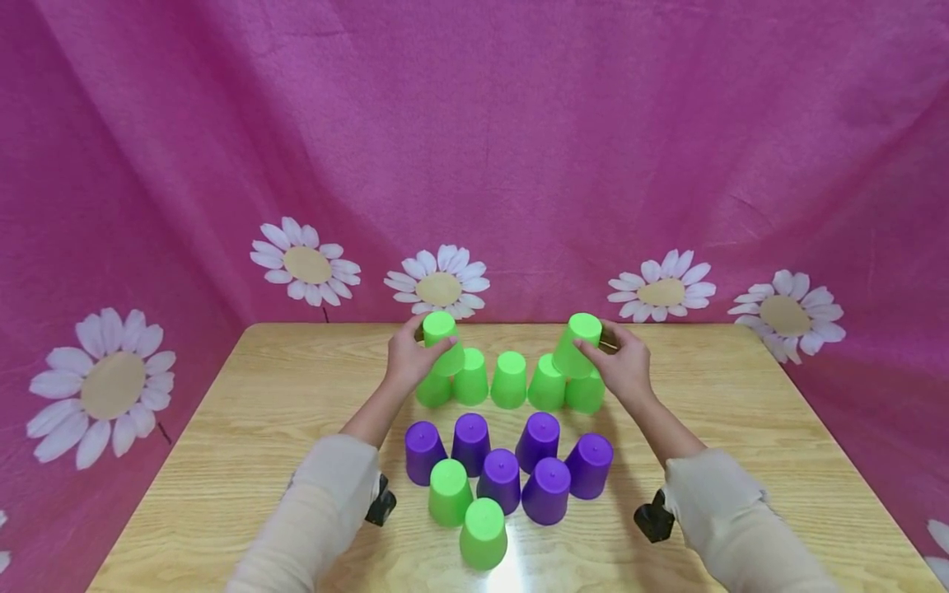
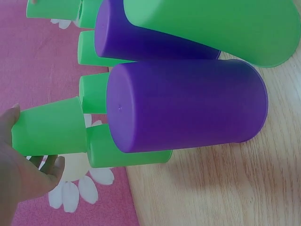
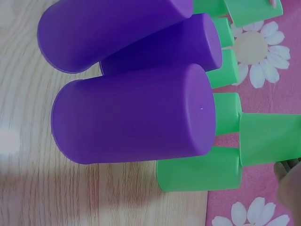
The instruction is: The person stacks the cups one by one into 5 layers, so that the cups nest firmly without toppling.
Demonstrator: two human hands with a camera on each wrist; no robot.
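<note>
At the back of the table, several upside-down green cups stand in a row, the middle one (image 1: 508,380) among them. My left hand (image 1: 409,356) grips an upside-down green cup (image 2: 51,127), fingers and thumb around its sides. Its rim is right at the tops of the two leftmost cups in the row. On the other side my right hand (image 1: 624,362) holds another green cup (image 3: 269,139) between thumb and fingers. That cup leans slightly in the head view, its rim right at the tops of the two rightmost cups.
Nearer to me, several upside-down purple cups (image 1: 500,481) stand in an uneven group. Two green cups (image 1: 483,534) stand in front of them, towards the table's near side. A pink cloth (image 1: 519,165) with white flowers hangs behind the wooden table (image 1: 749,494).
</note>
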